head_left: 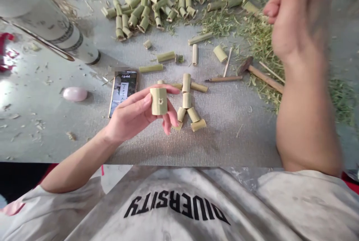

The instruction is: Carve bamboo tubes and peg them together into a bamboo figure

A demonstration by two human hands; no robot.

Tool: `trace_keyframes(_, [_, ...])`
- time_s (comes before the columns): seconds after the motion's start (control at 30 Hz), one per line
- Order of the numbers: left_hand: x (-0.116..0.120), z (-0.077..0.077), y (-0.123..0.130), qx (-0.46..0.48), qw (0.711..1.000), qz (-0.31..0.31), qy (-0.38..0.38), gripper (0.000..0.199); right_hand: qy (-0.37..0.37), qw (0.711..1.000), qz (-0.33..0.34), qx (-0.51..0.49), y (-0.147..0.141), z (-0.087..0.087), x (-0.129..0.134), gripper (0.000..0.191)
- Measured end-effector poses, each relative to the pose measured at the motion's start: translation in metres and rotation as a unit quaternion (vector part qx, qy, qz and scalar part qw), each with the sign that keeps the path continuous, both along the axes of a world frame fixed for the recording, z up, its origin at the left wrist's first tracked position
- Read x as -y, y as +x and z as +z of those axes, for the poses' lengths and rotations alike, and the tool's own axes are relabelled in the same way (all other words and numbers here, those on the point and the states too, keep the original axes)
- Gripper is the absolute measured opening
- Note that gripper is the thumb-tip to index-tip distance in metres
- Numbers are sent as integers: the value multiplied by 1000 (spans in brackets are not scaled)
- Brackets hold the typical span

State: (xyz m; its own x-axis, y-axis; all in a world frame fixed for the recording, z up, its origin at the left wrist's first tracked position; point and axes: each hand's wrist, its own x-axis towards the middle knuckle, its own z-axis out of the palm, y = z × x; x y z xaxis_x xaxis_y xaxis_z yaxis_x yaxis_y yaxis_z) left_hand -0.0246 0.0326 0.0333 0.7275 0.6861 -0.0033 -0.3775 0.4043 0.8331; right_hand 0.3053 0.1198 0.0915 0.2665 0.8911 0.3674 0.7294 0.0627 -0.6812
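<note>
A short bamboo piece (159, 101) with a small carved mark is held upright between the thumb and fingers of my left hand (131, 115). Just right of it, several bamboo pieces lie in a figure-like layout, with an upper piece (186, 83) and a middle piece (186, 100) in line. Part of this layout is hidden behind my left fingers. My right hand (291, 16) is raised at the upper right above the shavings, blurred; its fingers are partly out of the frame, and nothing can be made out in it.
Many cut bamboo pieces (144, 18) are heaped at the back. A hammer (265, 78), a thin carving tool (224, 79) and shavings (259, 39) lie at the right. At the left are a phone (123, 87), a pink oval object (74, 94) and a large white cylinder (61, 27).
</note>
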Motion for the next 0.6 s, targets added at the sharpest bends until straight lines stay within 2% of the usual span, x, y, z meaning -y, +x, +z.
trace_keyframes(0.03, [2,1,0,10,1000,-24,0,38,-14,998,-4,64,12,-8,-7,46])
trace_keyframes(0.1, [6,2,-1,20,997,-73,6,41,-78,985,-62,140,33,-23,-18,61])
trace_keyframes(0.17, [11,3,-3,16,993,-115,16,45,-119,974,-83,172,52,-37,-27,72])
trace_keyframes(0.33, [20,5,-7,19,985,-171,11,47,-116,970,-111,182,84,-63,-46,54])
trace_keyframes(0.43, [21,6,-7,29,985,-168,9,40,-109,965,-135,195,88,-65,-49,45])
trace_keyframes(0.5, [21,8,-8,28,989,-138,35,32,-77,962,-147,215,88,-59,-45,52])
trace_keyframes(0.57, [20,12,-13,3,992,-95,83,27,-26,970,-111,214,87,-50,-36,60])
trace_keyframes(0.6, [20,13,-18,-13,989,-81,122,29,-9,976,-74,207,87,-46,-29,55])
